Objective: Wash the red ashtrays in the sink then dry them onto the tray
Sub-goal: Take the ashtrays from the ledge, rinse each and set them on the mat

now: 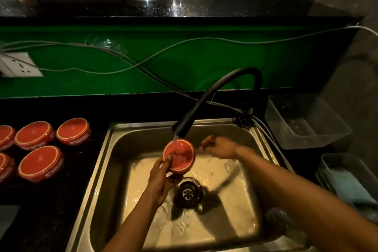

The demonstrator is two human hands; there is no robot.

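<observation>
My left hand grips a red ashtray by its lower rim and tilts it under the running water from the black faucet, above the steel sink. My right hand hovers just right of the ashtray, fingers loosely curled, holding nothing I can make out. Several more red ashtrays sit on the black counter to the left of the sink. A grey tray with a blue cloth in it stands at the right.
The drain lies below the ashtray in shallow foamy water. A clear plastic tub stands at the back right. Loose cables run along the green wall, with a white socket at the left.
</observation>
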